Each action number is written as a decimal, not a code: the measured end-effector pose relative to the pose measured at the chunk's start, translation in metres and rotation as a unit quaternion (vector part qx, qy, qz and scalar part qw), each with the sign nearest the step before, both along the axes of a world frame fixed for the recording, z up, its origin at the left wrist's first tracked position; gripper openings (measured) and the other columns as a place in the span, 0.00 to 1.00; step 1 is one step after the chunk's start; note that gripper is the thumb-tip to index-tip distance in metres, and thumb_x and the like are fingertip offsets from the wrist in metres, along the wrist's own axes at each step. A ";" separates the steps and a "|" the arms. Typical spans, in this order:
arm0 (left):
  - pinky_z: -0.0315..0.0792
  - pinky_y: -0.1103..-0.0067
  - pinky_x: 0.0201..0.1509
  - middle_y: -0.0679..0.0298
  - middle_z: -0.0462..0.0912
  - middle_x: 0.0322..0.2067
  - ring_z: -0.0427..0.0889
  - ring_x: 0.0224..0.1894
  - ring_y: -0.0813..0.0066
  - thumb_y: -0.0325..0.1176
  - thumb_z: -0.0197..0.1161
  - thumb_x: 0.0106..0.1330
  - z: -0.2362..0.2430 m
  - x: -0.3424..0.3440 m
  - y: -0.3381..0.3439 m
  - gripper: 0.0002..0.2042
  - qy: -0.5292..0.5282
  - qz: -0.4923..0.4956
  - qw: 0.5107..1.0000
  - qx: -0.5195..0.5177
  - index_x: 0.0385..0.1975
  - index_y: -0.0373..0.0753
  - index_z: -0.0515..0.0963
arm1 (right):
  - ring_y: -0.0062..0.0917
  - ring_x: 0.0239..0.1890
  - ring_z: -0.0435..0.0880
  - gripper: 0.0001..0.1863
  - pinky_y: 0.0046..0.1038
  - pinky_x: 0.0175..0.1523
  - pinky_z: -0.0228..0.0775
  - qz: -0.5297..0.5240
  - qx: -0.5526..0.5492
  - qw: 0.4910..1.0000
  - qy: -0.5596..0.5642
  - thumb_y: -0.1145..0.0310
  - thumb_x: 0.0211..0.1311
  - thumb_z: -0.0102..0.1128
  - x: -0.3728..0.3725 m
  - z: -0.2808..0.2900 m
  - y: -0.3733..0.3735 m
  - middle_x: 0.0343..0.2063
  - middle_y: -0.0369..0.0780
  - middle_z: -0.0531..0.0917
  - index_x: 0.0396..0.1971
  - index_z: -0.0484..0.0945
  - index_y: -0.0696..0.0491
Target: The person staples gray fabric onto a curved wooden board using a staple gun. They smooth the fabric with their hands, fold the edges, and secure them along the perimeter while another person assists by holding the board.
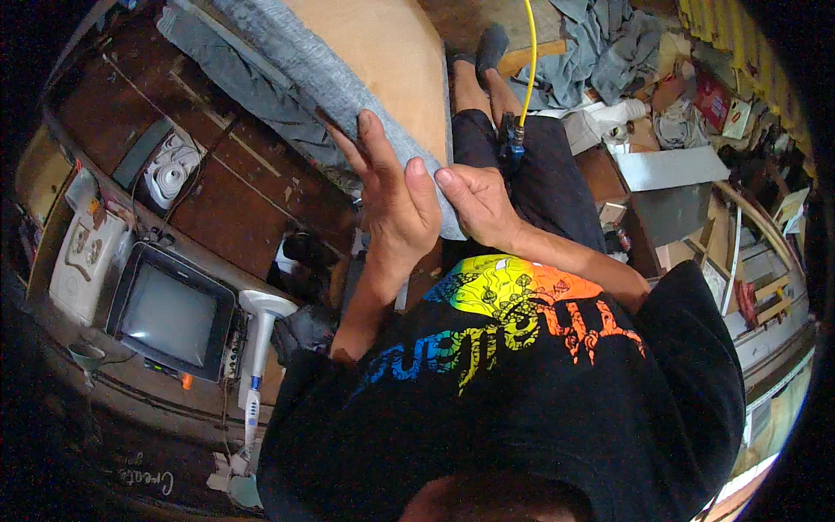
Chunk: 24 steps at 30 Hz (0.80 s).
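A light brown wooden panel (383,43) with grey fabric (335,83) along its long edge reaches from the far side to my lap. My left hand (396,191) lies against the fabric-covered edge near the close corner, fingers stretched out and thumb up. At that corner my right hand (483,202) is closed on the grey fabric, its thumb on top close to the left thumb; its other fingers are partly hidden. On my lap, just beyond the right hand, rests a dark and blue air tool fitting (513,143) joined to a yellow hose (532,52).
At the left stand an old television (170,313), a white fan (261,317) and a white appliance (87,261). Grey cloth (600,52) lies in a heap at the far right. Beside my right leg is a cabinet (661,217) with a pale board (674,168) on it.
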<state>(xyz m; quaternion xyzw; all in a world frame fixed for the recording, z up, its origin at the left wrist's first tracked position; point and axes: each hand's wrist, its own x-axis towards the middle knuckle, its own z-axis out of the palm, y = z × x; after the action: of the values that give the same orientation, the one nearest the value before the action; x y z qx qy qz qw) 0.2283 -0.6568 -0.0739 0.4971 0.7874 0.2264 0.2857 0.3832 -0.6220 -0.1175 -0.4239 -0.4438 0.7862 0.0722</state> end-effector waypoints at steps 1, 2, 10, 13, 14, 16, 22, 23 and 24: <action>0.40 0.44 0.79 0.23 0.37 0.76 0.34 0.77 0.16 0.32 0.46 0.78 0.002 0.003 0.002 0.35 0.005 -0.009 1.000 0.004 0.78 0.24 0.39 | 0.23 0.17 0.73 0.22 0.34 0.26 0.67 -0.009 -0.011 1.000 -0.003 0.59 0.79 0.56 0.002 0.001 0.000 0.16 0.44 0.75 0.24 0.78 0.59; 0.43 0.42 0.78 0.21 0.37 0.75 0.34 0.75 0.11 0.30 0.48 0.77 0.003 0.004 0.003 0.35 0.010 -0.017 1.000 0.007 0.78 0.26 0.40 | 0.22 0.17 0.74 0.22 0.33 0.26 0.67 -0.016 -0.024 1.000 -0.006 0.59 0.79 0.56 0.003 0.002 0.001 0.16 0.44 0.76 0.25 0.78 0.59; 0.35 0.45 0.80 0.25 0.36 0.76 0.32 0.78 0.21 0.33 0.51 0.74 0.003 0.015 0.011 0.40 0.057 -0.025 0.998 -0.025 0.77 0.23 0.35 | 0.31 0.17 0.79 0.18 0.35 0.25 0.68 -0.034 0.113 0.993 -0.022 0.63 0.74 0.62 0.006 0.005 0.003 0.17 0.48 0.78 0.25 0.81 0.59; 0.34 0.50 0.82 0.28 0.35 0.78 0.34 0.81 0.32 0.38 0.52 0.75 -0.011 0.019 -0.002 0.45 -0.021 0.019 0.999 0.017 0.78 0.27 0.27 | 0.33 0.17 0.80 0.17 0.36 0.25 0.68 -0.026 0.100 0.994 -0.027 0.64 0.73 0.62 0.011 0.003 0.009 0.17 0.49 0.77 0.24 0.81 0.59; 0.34 0.51 0.83 0.29 0.35 0.78 0.35 0.81 0.35 0.40 0.53 0.75 -0.021 0.022 -0.011 0.47 -0.068 0.042 0.996 0.047 0.79 0.30 0.24 | 0.33 0.16 0.79 0.17 0.36 0.25 0.68 -0.026 0.095 0.995 -0.026 0.64 0.73 0.62 0.012 0.004 0.011 0.17 0.49 0.77 0.24 0.81 0.59; 0.36 0.53 0.83 0.32 0.34 0.79 0.37 0.82 0.39 0.47 0.53 0.75 -0.027 0.031 -0.014 0.50 -0.222 0.134 0.961 0.100 0.79 0.34 0.20 | 0.32 0.16 0.78 0.18 0.36 0.25 0.67 -0.024 0.099 0.995 -0.023 0.64 0.73 0.61 0.012 0.003 0.014 0.16 0.48 0.76 0.24 0.80 0.59; 0.27 0.58 0.83 0.37 0.19 0.79 0.25 0.83 0.48 0.72 0.40 0.71 -0.049 0.118 -0.093 0.59 -0.373 0.183 0.902 0.119 0.74 0.24 0.16 | 0.23 0.16 0.67 0.21 0.34 0.24 0.59 0.001 0.146 0.989 -0.035 0.67 0.75 0.58 0.019 -0.002 0.022 0.14 0.42 0.67 0.19 0.71 0.58; 0.30 0.60 0.83 0.39 0.22 0.80 0.27 0.83 0.49 0.74 0.38 0.72 -0.056 0.131 -0.100 0.59 -0.385 0.199 0.890 0.140 0.75 0.24 0.17 | 0.22 0.16 0.66 0.21 0.33 0.23 0.58 -0.004 0.145 0.989 -0.024 0.67 0.76 0.58 0.018 -0.006 0.022 0.13 0.41 0.66 0.19 0.70 0.58; 0.39 0.63 0.82 0.45 0.35 0.80 0.40 0.82 0.54 0.77 0.39 0.69 -0.062 0.138 -0.098 0.59 -0.408 0.319 0.842 0.154 0.78 0.27 0.27 | 0.21 0.16 0.64 0.21 0.33 0.23 0.57 -0.013 0.143 0.989 -0.021 0.67 0.76 0.57 0.019 -0.012 0.016 0.13 0.40 0.65 0.19 0.69 0.57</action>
<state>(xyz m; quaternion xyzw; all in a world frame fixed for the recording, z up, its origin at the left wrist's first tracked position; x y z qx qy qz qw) 0.3663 -0.7549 -0.1358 0.1189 0.6696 0.6055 0.4133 0.4022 -0.6064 -0.1292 -0.4315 -0.5478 0.7043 0.1332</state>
